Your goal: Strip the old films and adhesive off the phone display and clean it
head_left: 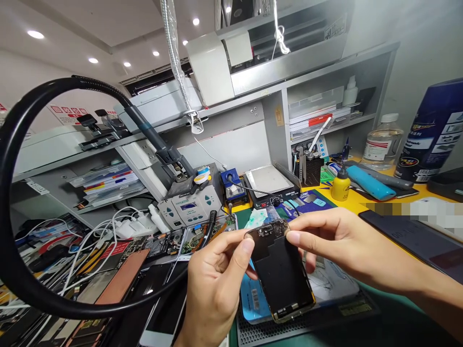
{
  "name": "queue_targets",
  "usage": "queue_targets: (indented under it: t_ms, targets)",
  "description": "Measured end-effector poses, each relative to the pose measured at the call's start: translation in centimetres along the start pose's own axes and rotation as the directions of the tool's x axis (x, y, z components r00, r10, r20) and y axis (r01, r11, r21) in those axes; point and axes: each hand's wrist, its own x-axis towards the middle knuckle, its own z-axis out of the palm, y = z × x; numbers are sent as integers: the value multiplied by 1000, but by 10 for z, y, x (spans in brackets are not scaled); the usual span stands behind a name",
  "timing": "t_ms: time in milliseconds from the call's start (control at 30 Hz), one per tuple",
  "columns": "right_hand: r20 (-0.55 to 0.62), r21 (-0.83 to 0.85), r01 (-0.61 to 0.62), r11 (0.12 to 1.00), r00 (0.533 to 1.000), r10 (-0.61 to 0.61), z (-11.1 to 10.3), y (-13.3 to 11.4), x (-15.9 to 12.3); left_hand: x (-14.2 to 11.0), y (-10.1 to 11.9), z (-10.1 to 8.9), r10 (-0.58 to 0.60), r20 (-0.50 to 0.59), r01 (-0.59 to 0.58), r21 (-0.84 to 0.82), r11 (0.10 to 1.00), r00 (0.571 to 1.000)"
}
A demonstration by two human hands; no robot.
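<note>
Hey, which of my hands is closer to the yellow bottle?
Right. Your right hand is just below the yellow bottle in view; your left hand is farther, down and left of it.

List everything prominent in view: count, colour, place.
Thin rectangular phone part: one, black, lower centre
Looped flexible tube: one, black, left
Boxy buttoned station: one, grey, centre-left
Flat metal-topped unit: one, silver and black, centre
Squat plastic bottle: one, yellow, right
Round capped bottle: one, clear, right
Tall cylindrical can: one, dark blue, right
Plugs and cables: several, white, left
Loose phone parts: many, mixed, lower left
Flat screened slab: one, black, right
Flat mat: one, green, lower right
Left hand: one, bare, at the part's left edge
Right hand: one, bare, at its right corner
</note>
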Motion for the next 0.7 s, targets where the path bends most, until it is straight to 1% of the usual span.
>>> queue_targets:
  t_ms: [200, 333, 433, 567, 700]
  targets:
    - [-5, 11, -2, 1000, 1000, 2, 2, -4, -1, -2, 3, 4, -5, -61, 6, 11, 1000, 998]
    - [-2, 20, -3, 1000, 1000, 4, 3, -4, 0, -3, 2, 3, -2, -75, 2, 7, 1000, 997]
    - [3, 34, -10, 999, 1000, 10, 3, -4, 1, -2, 1, 2, -4, -35, 4, 0, 1000, 999]
    - [30, 75, -16, 997, 999, 14, 2, -4, 1, -1, 0, -1, -17, -8, 17, -14, 1000, 1000]
    - [59, 100, -47, 994, 997, 41, 2, -6, 3, 1, -1, -1, -44, 39, 44, -1, 999, 998]
